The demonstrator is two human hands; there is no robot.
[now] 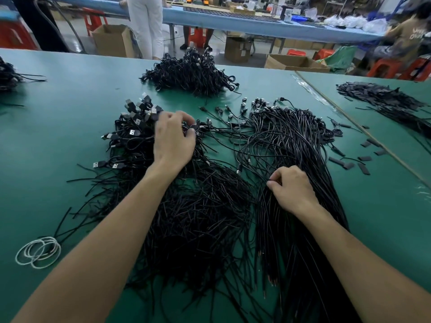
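The left hand (173,139) curls its fingertips round a few cable ends atop the left cable pile (186,217); the right hand (292,188) pinches strands of the right cable bundle (291,136) — both heaps lie side by side on the green table (58,136), with white rubber bands (38,251) near left
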